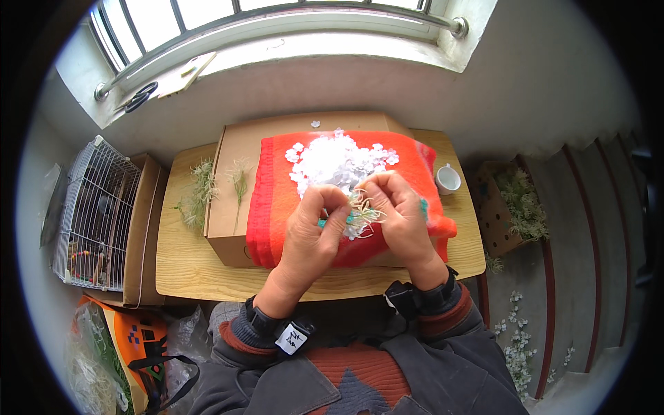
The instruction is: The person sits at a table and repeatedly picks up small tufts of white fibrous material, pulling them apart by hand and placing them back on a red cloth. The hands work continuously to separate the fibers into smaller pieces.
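Observation:
My left hand (317, 228) pinches a pale green artificial sprig (362, 211) with thin curling tips, between thumb and forefinger. On the sprig's right side, my right hand (397, 210) has its thumb and forefinger closed at the tips of the strands; whether a petal piece is between them is too small to tell. Just beyond both hands, a heap of small white plastic flowers (332, 161) lies on a folded red-orange cloth (275, 192). The cloth covers part of a cardboard box (228, 181) on a wooden table (192, 270). Another sprig (239, 189) rests on the box, left of the cloth.
More sprigs (199, 192) lie at the table's left. A white cup (447, 179) stands at the right. Beyond it, an open carton (493, 207) of greenery sits by the stairs (570, 259). A wire cage (98, 218) stands left; scissors (140, 97) lie on the windowsill.

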Tool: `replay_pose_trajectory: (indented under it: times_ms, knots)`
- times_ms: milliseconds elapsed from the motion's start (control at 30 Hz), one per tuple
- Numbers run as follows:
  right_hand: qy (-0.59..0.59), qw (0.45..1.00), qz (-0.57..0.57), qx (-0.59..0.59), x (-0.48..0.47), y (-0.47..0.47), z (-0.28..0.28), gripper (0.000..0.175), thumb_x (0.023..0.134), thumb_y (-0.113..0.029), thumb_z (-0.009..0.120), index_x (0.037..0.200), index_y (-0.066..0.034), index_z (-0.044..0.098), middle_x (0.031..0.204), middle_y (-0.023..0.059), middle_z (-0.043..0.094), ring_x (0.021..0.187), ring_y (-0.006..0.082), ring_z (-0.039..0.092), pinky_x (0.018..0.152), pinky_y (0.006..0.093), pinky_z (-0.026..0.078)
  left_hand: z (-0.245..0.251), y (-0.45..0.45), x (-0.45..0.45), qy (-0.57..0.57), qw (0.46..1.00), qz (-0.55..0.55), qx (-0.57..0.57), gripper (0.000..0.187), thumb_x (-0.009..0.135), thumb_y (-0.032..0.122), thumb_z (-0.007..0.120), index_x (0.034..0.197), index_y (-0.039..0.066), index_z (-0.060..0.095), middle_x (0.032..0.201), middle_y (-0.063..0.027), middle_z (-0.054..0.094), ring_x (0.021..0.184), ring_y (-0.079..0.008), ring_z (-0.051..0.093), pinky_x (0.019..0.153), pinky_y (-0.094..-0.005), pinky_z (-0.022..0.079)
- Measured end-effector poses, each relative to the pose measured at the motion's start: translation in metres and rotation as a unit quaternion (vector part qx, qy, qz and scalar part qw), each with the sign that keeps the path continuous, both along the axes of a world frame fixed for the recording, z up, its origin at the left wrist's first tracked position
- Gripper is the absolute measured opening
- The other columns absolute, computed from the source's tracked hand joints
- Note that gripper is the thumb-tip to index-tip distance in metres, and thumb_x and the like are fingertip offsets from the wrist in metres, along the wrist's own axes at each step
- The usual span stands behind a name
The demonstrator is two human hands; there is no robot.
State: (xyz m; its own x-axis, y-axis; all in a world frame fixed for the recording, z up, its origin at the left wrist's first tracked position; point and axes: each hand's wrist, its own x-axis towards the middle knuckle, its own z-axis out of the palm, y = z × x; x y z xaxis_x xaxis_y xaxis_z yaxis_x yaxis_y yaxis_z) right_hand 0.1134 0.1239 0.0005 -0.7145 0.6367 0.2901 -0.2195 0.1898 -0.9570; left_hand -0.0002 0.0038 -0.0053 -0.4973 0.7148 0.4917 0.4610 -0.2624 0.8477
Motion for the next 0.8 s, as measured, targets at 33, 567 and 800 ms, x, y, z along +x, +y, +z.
replay_pose_trajectory:
  times_ms: [33, 567, 800]
  knots:
    - [0.032, 0.999, -0.018, 0.034, 0.0, 0.0, 0.002, 0.013, 0.102, -0.012, 0.056, 0.105, -0.0006, 0.061, 0.09, 0.0022, 0.061, 0.084, 0.0096, 0.057, 0.076, 0.0237, 0.048, -0.001, 0.0, -0.001, -0.019, 1.0, -0.002, 0.002, 0.012, 0.094, 0.0, 0.062, 0.102, 0.003, 0.055, 0.088, -0.0056, 0.06, 0.079, -0.0132, 0.058, 0.073, -0.0279, 0.048]
    - [0.029, 0.928, -0.081, 0.362, 0.002, 0.007, 0.008, 0.017, 0.085, 0.003, 0.07, 0.101, -0.0025, 0.067, 0.095, 0.0083, 0.062, 0.085, 0.0206, 0.061, 0.073, 0.0307, 0.052, 0.0, 0.0, -0.005, -0.071, 0.997, -0.018, -0.019, 0.009, 0.098, 0.0, 0.056, 0.107, 0.001, 0.055, 0.087, -0.004, 0.06, 0.076, -0.0096, 0.055, 0.068, -0.0254, 0.048]
    - [-0.028, 0.916, -0.032, 0.399, 0.007, 0.019, 0.004, 0.008, 0.087, -0.002, 0.069, 0.092, -0.0008, 0.063, 0.085, 0.0072, 0.059, 0.081, 0.0209, 0.059, 0.068, 0.0294, 0.049, 0.004, -0.001, -0.004, 0.015, 0.998, -0.014, -0.065, 0.004, 0.095, 0.001, 0.062, 0.098, 0.001, 0.064, 0.085, -0.0025, 0.062, 0.076, -0.0085, 0.058, 0.069, -0.0251, 0.049]
